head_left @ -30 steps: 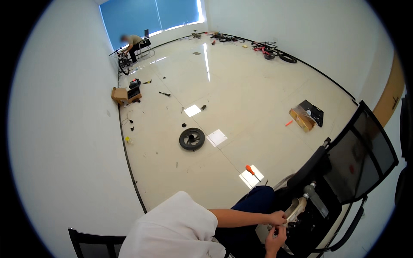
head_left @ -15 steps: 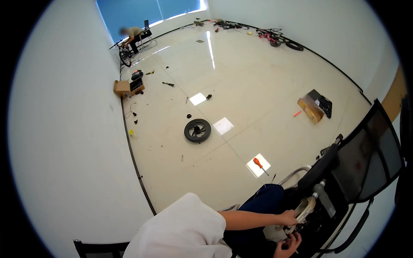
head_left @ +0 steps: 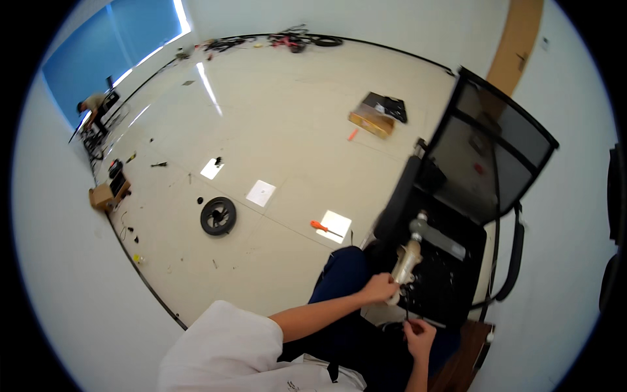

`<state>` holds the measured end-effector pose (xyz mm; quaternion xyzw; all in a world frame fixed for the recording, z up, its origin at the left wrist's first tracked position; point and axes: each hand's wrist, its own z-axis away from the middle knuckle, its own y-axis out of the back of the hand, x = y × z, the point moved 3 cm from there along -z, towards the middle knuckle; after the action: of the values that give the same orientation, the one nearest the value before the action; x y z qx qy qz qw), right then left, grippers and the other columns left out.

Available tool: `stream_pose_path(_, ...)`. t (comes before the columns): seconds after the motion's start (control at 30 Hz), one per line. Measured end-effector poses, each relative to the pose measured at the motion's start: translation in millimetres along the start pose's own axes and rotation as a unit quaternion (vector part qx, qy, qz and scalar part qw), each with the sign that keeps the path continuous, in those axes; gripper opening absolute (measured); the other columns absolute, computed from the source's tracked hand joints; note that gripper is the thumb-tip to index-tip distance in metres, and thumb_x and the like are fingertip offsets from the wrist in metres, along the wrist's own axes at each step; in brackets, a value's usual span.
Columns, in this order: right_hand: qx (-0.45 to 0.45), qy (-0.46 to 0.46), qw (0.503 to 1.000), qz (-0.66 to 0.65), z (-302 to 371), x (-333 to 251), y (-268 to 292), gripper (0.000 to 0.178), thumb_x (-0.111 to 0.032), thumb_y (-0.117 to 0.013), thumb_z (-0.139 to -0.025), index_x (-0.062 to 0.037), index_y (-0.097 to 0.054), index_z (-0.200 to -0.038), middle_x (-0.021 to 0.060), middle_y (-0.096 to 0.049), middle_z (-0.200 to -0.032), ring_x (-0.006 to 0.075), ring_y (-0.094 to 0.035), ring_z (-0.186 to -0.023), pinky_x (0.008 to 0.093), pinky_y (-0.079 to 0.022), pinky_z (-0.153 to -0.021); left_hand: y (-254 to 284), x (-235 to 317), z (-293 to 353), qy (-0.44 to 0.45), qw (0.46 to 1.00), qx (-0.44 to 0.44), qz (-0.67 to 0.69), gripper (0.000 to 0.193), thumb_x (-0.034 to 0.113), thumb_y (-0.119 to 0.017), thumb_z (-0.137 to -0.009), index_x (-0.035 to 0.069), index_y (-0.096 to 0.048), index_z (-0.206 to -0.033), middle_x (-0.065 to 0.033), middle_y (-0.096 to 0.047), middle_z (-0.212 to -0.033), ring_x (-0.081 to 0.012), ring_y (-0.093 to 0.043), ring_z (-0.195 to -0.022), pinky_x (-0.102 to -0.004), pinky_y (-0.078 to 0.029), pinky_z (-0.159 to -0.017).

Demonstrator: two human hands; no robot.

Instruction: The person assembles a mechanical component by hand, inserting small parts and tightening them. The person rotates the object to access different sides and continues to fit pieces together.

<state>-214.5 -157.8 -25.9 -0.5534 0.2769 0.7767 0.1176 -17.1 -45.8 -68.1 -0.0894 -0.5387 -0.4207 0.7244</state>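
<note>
**Chair on its side, mechanism under the seat half exposed**

The black mesh office chair (head_left: 486,150) lies tipped over on the pale floor (head_left: 287,111), its backrest toward the wall and the underside of the seat turned up toward the person working on it. From that underside the light grey gas cylinder (head_left: 408,258) juts out. No wheeled base shows on the column, so by my reckoning the job is somewhere in the middle, with the fastening work under the seat not finished.

The left hand (head_left: 380,287) is closed around the lower end of the cylinder, steadying it. The right hand (head_left: 418,332) is pinched shut on a thin dark tool (head_left: 406,307), a hex key or something like it as far as I can make out, its tip set into the black mechanism just beside the column.

Well apart on the floor lie a black wheel-like ring (head_left: 218,215), an opened cardboard box (head_left: 373,121) with a dark part beside it, and an orange-handled screwdriver (head_left: 321,227) nearer the chair. These pieces lie unused. Another person (head_left: 91,108) bends over something far off by the blue window.
</note>
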Motion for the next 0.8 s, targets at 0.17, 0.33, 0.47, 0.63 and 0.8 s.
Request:
stream_pose_path(0.17, 0.019, -0.024, 0.997, -0.07, 5.0, -8.7, -16.4, 0.009, -0.004, -0.069, -0.086, 0.005, -0.069, -0.087, 0.0034, -0.064, -0.065, 0.0084, -0.057, -0.052, 0.0232, -0.044, -0.048, 12.2, 27.9, 43.5, -0.132, 0.983, 0.024, -0.124, 0.067, 0.028, -0.065, -0.081, -0.012, -0.046, -0.132, -0.0324, -0.058, -0.122, -0.0417, -0.057, -0.115, -0.043, -0.045, -0.101)
stream_pose_path(0.33, 0.006, -0.051, 0.994, -0.098, 10.2, -16.4, -18.2, 0.013, -0.004, -0.068, -0.088, 0.0076, -0.067, -0.092, 0.0079, -0.066, -0.07, 0.0093, -0.059, -0.054, 0.0221, -0.045, -0.049, 12.5, 30.1, 71.6, -0.109, 0.979, 0.002, -0.173, 0.079, 0.031, -0.072, -0.078, -0.016, -0.04, -0.132, -0.0343, -0.054, -0.123, -0.0434, -0.054, -0.118, -0.0426, -0.043, -0.102)
stream_pose_path(0.47, 0.008, -0.063, 0.991, -0.116, 12.3, -11.1, -18.5, 0.012, -0.004, -0.068, -0.089, 0.007, -0.067, -0.093, 0.0085, -0.067, -0.072, 0.0087, -0.059, -0.054, 0.0213, -0.046, -0.049, 14.0, 15.2, 57.8, -0.04, 0.987, -0.076, -0.134, 0.064, 0.036, -0.074, -0.08, -0.015, -0.056, -0.114, -0.0244, -0.07, -0.094, -0.0293, -0.071, -0.082, -0.0344, -0.056, -0.074)
stream_pose_path(0.63, 0.003, -0.079, 0.99, -0.116, 12.7, -7.2, -21.1, 0.011, -0.004, -0.066, -0.09, 0.0058, -0.067, -0.096, 0.0079, -0.066, -0.073, 0.0081, -0.058, -0.053, 0.021, -0.047, -0.05, -4.1, -1.2, 47.8, 0.097, 0.979, -0.13, 0.126, 0.036, 0.027, -0.066, -0.092, -0.008, -0.063, -0.098, -0.0137, -0.069, -0.081, -0.0165, -0.067, -0.068, -0.0289, -0.054, -0.063)
stream_pose_path(0.8, -0.002, -0.077, 0.989, -0.13, 11.5, -8.3, -23.0, 0.011, -0.004, -0.065, -0.091, 0.0058, -0.067, -0.096, 0.0079, -0.066, -0.073, 0.0081, -0.058, -0.053, 0.0209, -0.047, -0.05, -5.5, 1.3, 52.5, 0.108, 0.964, -0.116, 0.214, 0.026, 0.019, -0.065, -0.094, -0.006, -0.062, -0.088, -0.0084, -0.066, -0.074, -0.0135, -0.063, -0.062, -0.0272, -0.051, -0.056)
